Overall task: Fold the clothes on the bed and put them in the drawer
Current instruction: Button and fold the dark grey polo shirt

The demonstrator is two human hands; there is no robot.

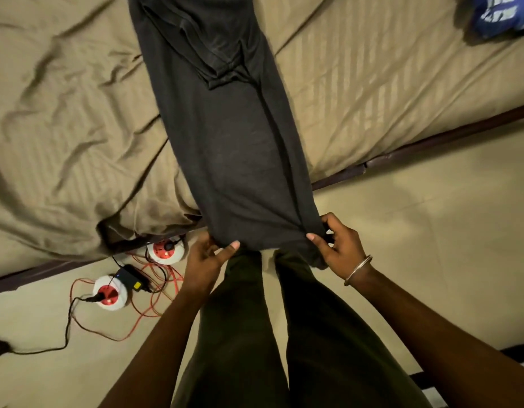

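Observation:
A long dark grey garment (225,136) lies folded lengthwise across the tan bed sheet (72,119), its lower end hanging past the bed's edge. My left hand (206,256) pinches the left corner of that hem. My right hand (337,245), with a metal bangle on its wrist, grips the right corner, where the cloth is bunched. The garment's top runs out of the frame. A blue garment with white print (502,13) lies at the bed's far right corner. No drawer is in view.
Two red-and-white extension reels (110,293) with orange and black cables and a black adapter (128,279) lie on the floor at the left, near the bed's dark frame (431,141). My legs in dark trousers (243,334) stand against the bed. Beige floor stretches to the right.

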